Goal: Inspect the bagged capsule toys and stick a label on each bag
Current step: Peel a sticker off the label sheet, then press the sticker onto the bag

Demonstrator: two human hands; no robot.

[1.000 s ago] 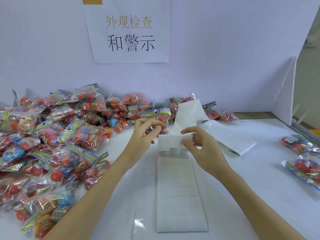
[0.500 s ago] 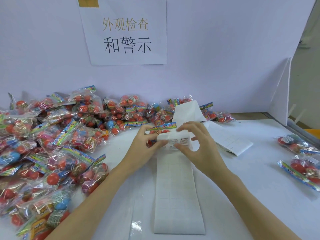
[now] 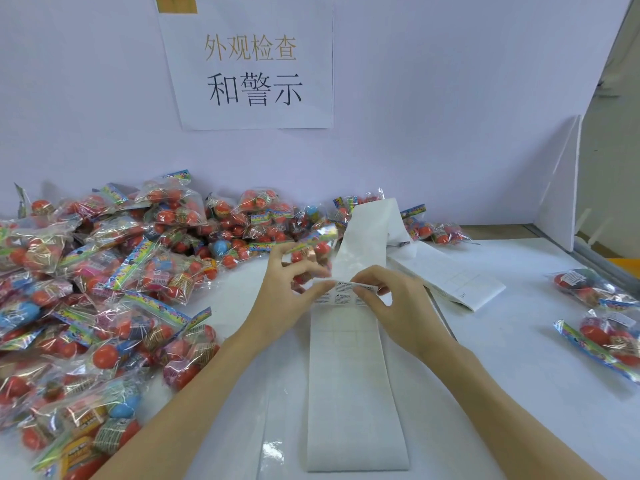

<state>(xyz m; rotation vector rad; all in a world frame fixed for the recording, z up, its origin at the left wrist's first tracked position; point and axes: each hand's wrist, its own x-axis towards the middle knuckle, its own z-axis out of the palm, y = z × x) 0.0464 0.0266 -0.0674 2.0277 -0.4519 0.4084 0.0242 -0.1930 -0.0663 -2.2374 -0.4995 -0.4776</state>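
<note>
The left hand (image 3: pixel 287 292) pinches a bagged capsule toy (image 3: pixel 313 249) and the label strip (image 3: pixel 349 358) at the centre of the surface (image 3: pixel 502 358). The right hand (image 3: pixel 398 306) pinches a printed label (image 3: pixel 349 292) on the strip. Unlabelled bags (image 3: pixel 104 289) are heaped along the left edge.

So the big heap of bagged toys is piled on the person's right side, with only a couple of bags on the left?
Not quite: the sides are swapped. The head view shows the big heap of bagged toys on the person's left, and only a couple of bags on the right.
</note>
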